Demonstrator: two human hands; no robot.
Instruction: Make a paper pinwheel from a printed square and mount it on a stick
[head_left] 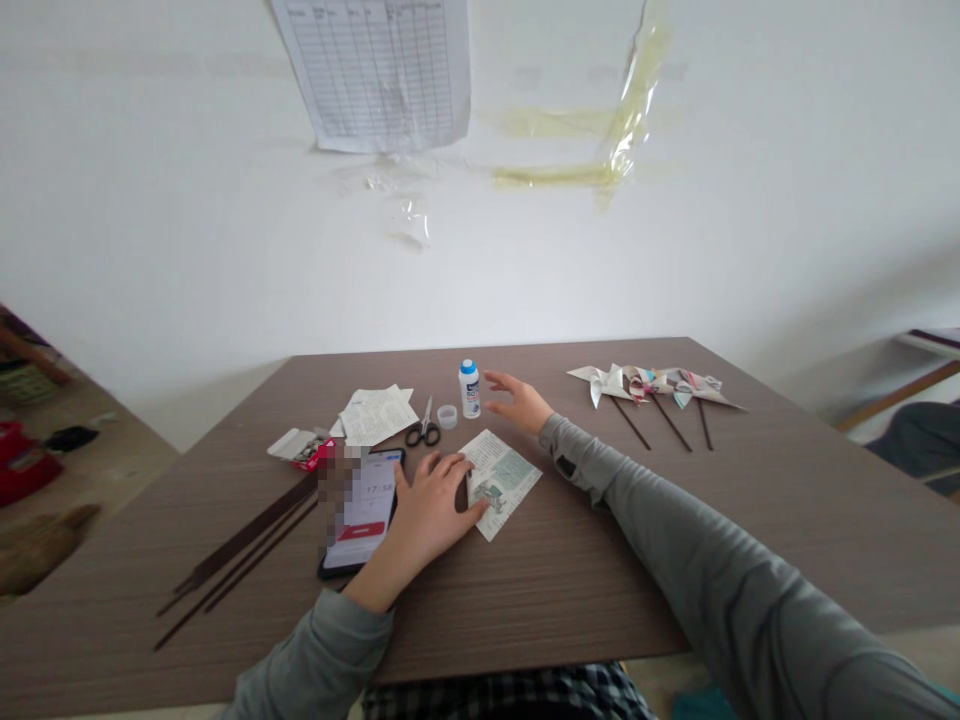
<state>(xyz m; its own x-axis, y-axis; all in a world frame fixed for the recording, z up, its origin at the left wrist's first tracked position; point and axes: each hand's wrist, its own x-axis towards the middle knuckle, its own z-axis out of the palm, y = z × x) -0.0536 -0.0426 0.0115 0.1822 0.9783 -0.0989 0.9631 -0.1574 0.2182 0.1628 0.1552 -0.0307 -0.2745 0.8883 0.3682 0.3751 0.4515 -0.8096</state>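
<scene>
My left hand (433, 500) rests with spread fingers at the left edge of a square printed paper (504, 480), which lies flat on the table. My right hand (520, 403) is open just right of a white glue bottle (470, 392) with a blue cap, its fingertips near the bottle but seemingly apart from it. Left of the bottle are a small clear round cap or cup (447, 416) and black-handled scissors (424, 432). A phone (367, 510) showing a timer lies beside my left hand, partly blurred out.
Printed paper squares (379, 415) are stacked at the back left, near a small open red-and-white box (304, 447). Dark thin sticks (240, 545) lie at the left. Several paper pinwheels (645, 385) on sticks lie at the back right. A wall (480, 280) borders the table's (750, 540) far edge.
</scene>
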